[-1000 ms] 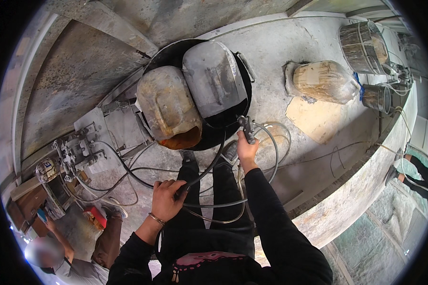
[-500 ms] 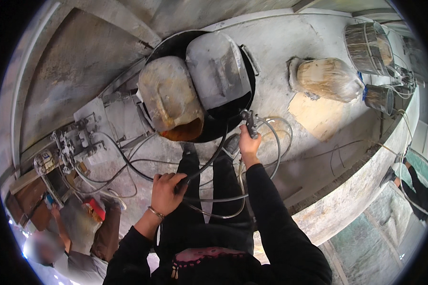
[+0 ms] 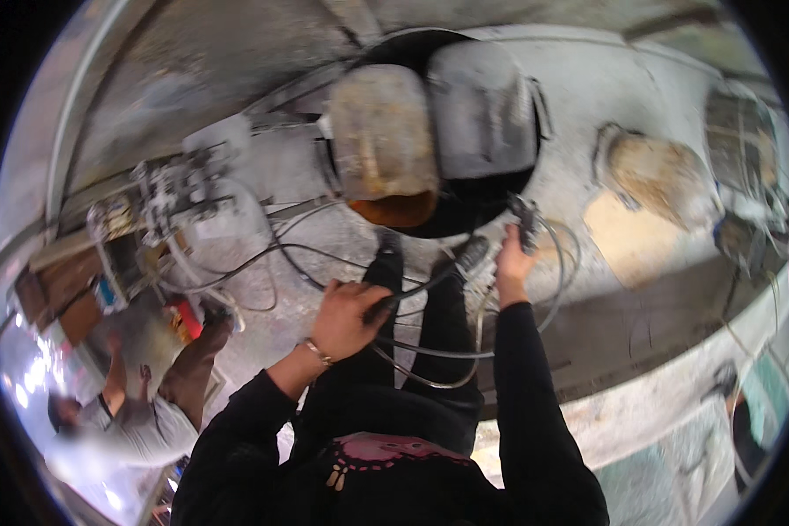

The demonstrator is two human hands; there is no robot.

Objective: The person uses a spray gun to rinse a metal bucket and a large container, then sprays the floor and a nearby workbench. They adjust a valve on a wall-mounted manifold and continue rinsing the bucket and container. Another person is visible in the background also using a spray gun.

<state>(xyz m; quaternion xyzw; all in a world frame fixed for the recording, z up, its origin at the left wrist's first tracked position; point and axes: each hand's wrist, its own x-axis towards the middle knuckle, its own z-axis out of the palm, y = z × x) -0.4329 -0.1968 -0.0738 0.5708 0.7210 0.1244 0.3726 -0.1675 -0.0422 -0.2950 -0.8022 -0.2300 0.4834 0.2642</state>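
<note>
Here the left hand (image 3: 346,317) is closed in a fist round a dark hose (image 3: 412,294), its grip wrapped fully about it, the hose running on from the fist toward the black shoes (image 3: 430,254) at the edge of the round opening; the right hand (image 3: 510,261) is raised further forward, its grip shut on a small dark handset (image 3: 526,223) (a control unit or trigger, too blurred to say which) from which grey cables (image 3: 465,351) loop down and back past the legs; both arms wear black sleeves, and a thin bracelet (image 3: 317,352) sits on the left wrist.

Just ahead of the shoes lies the round dark opening (image 3: 465,219) in the concrete floor (image 3: 587,114), and in it stand two large vessels side by side, touching or nearly so: a rust-stained bucket (image 3: 381,140) on the left, with an orange glow at its lower lip, and a grey bucket (image 3: 482,110) on the right; to the left of the opening a grey machine block (image 3: 202,188) with fittings sends more cables across the floor toward the legs; at the right a pale brown sack (image 3: 657,171) lies beside a flat tan board (image 3: 631,237); at lower left another person (image 3: 127,421) in a grey top crouches, well apart from the hands.
</note>
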